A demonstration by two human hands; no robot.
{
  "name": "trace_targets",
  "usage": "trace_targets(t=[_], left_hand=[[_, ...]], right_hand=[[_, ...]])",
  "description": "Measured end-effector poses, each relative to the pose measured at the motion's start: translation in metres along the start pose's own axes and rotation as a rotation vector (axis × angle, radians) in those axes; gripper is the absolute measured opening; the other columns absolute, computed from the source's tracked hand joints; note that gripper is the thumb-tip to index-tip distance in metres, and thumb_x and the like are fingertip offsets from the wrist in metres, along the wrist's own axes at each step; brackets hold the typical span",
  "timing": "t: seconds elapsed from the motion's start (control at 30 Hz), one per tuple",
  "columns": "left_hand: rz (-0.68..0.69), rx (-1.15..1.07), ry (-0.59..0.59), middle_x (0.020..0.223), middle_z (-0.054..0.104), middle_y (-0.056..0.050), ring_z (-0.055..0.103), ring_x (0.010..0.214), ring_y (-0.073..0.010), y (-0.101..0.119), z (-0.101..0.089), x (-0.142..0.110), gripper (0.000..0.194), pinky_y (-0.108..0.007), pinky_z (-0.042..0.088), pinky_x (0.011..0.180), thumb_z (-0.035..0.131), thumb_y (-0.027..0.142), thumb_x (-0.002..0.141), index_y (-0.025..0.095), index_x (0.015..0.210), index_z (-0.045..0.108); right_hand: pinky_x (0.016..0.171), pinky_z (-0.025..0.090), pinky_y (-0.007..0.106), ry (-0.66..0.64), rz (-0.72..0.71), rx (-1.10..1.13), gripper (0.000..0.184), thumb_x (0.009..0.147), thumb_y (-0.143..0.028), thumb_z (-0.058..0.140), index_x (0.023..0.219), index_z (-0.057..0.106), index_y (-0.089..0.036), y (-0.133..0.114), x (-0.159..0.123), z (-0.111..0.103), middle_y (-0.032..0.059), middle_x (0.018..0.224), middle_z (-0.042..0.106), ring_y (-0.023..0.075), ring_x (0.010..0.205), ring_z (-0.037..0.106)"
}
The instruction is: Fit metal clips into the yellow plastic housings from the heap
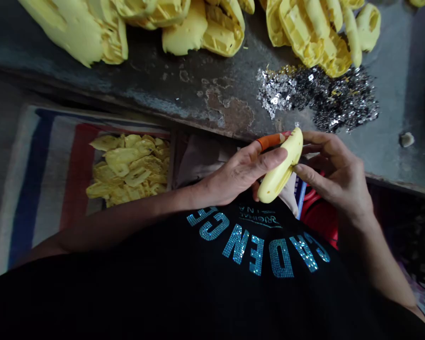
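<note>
A smooth, elongated yellow plastic shell point(278, 174) is held up at a slant in front of my chest, near the table edge. My left hand point(242, 172) is wrapped round its left side, thumb across the top. An orange cover point(270, 140) sits on one finger of that hand. On the other side, my right hand point(340, 172) has its thumb and fingertips pressed to the shell's slotted edge. Whether a small piece is pinched there is hidden. Just beyond the hands lies a pile of small shiny metal clips point(347, 101).
Hollow yellow shells point(223, 35) are heaped along the back of the worn grey table point(156, 75), with more shells point(304, 28) at right. Below left, a box of yellow parts point(127, 165) stands by a striped sheet point(74, 160). A small pale lump point(406, 139) lies at right.
</note>
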State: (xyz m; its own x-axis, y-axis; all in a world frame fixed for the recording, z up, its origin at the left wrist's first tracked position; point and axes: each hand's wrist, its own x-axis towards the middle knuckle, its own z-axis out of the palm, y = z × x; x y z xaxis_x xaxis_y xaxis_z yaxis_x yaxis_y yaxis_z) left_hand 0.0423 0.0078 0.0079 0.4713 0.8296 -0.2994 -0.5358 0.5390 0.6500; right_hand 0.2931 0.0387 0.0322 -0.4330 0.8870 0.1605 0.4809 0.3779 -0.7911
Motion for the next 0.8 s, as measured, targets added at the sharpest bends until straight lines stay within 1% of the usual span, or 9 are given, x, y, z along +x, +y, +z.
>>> trace_targets(t=[0.1, 0.23, 0.4, 0.47, 0.53, 0.57, 0.67, 0.73, 0.8], left_hand=[[0.103, 0.171, 0.011, 0.113, 0.085, -0.005, 0.078, 0.089, -0.0171, 0.001, 0.002, -0.006, 0.082, -0.021, 0.061, 0.070, 0.099, 0.064, 0.096, 0.027, 0.164, 0.071], [0.126, 0.259, -0.027, 0.125, 0.087, -0.009, 0.080, 0.099, -0.0175, 0.004, -0.001, -0.011, 0.076, -0.023, 0.063, 0.080, 0.093, 0.059, 0.104, 0.024, 0.167, 0.069], [0.085, 0.414, -0.033, 0.121, 0.087, -0.010, 0.074, 0.089, -0.0176, 0.006, -0.010, -0.019, 0.071, -0.025, 0.058, 0.074, 0.096, 0.055, 0.101, 0.023, 0.163, 0.079], [0.056, 0.484, -0.017, 0.114, 0.088, -0.008, 0.070, 0.080, -0.0161, 0.007, -0.012, -0.019, 0.071, -0.024, 0.052, 0.066, 0.098, 0.053, 0.098, 0.023, 0.161, 0.081], [0.057, 0.528, -0.020, 0.119, 0.090, -0.009, 0.070, 0.078, -0.0161, 0.008, -0.011, -0.017, 0.070, -0.023, 0.051, 0.062, 0.100, 0.052, 0.096, 0.023, 0.158, 0.084], [0.076, 0.539, -0.025, 0.127, 0.090, -0.010, 0.074, 0.084, -0.0179, 0.008, -0.011, -0.015, 0.067, -0.024, 0.054, 0.064, 0.100, 0.051, 0.096, 0.022, 0.155, 0.085], [0.149, 0.536, -0.042, 0.147, 0.086, -0.013, 0.083, 0.115, -0.0262, 0.007, -0.012, -0.008, 0.050, -0.029, 0.066, 0.088, 0.100, 0.046, 0.096, 0.022, 0.139, 0.093], [0.098, 0.490, -0.036, 0.141, 0.088, -0.014, 0.084, 0.116, -0.0268, 0.006, -0.016, -0.005, 0.047, -0.030, 0.067, 0.092, 0.102, 0.046, 0.094, 0.020, 0.131, 0.094], [0.004, 0.392, -0.040, 0.137, 0.088, -0.014, 0.083, 0.108, -0.0248, 0.007, -0.022, -0.003, 0.059, -0.029, 0.067, 0.085, 0.108, 0.046, 0.086, 0.019, 0.135, 0.089]], right_hand=[[0.082, 0.073, 0.039, -0.015, -0.006, 0.039, 0.057, 0.105, -0.058, 0.089, 0.154, 0.073, -0.033, 0.005, 0.003, 0.005, 0.0098, 0.142, 0.082, 0.0290, 0.117, 0.084], [0.086, 0.073, 0.039, 0.053, -0.008, 0.021, 0.057, 0.104, -0.055, 0.089, 0.153, 0.070, -0.031, 0.005, 0.000, 0.019, 0.0108, 0.140, 0.082, 0.0272, 0.111, 0.084], [0.088, 0.074, 0.040, 0.274, -0.016, 0.031, 0.054, 0.103, -0.046, 0.088, 0.152, 0.070, -0.031, 0.015, -0.012, 0.036, 0.0090, 0.134, 0.081, 0.0267, 0.109, 0.084], [0.089, 0.074, 0.040, 0.329, -0.026, 0.019, 0.055, 0.102, -0.042, 0.088, 0.153, 0.070, -0.031, 0.019, -0.018, 0.041, 0.0090, 0.134, 0.080, 0.0263, 0.109, 0.083], [0.092, 0.074, 0.042, 0.362, -0.030, -0.003, 0.056, 0.102, -0.039, 0.087, 0.155, 0.069, -0.031, 0.022, -0.024, 0.043, 0.0094, 0.135, 0.080, 0.0259, 0.107, 0.083], [0.093, 0.074, 0.043, 0.376, -0.029, -0.020, 0.056, 0.102, -0.037, 0.086, 0.156, 0.069, -0.031, 0.023, -0.026, 0.044, 0.0095, 0.134, 0.080, 0.0256, 0.104, 0.083], [0.091, 0.073, 0.043, 0.405, -0.035, -0.072, 0.055, 0.102, -0.034, 0.086, 0.155, 0.070, -0.031, 0.022, -0.030, 0.045, 0.0084, 0.131, 0.080, 0.0239, 0.098, 0.082], [0.088, 0.072, 0.041, 0.408, -0.045, -0.082, 0.054, 0.102, -0.032, 0.087, 0.154, 0.071, -0.031, 0.019, -0.029, 0.044, 0.0071, 0.128, 0.081, 0.0225, 0.096, 0.081], [0.086, 0.072, 0.040, 0.361, -0.052, -0.076, 0.053, 0.103, -0.032, 0.088, 0.154, 0.072, -0.032, 0.014, -0.025, 0.041, 0.0070, 0.128, 0.081, 0.0218, 0.094, 0.080]])
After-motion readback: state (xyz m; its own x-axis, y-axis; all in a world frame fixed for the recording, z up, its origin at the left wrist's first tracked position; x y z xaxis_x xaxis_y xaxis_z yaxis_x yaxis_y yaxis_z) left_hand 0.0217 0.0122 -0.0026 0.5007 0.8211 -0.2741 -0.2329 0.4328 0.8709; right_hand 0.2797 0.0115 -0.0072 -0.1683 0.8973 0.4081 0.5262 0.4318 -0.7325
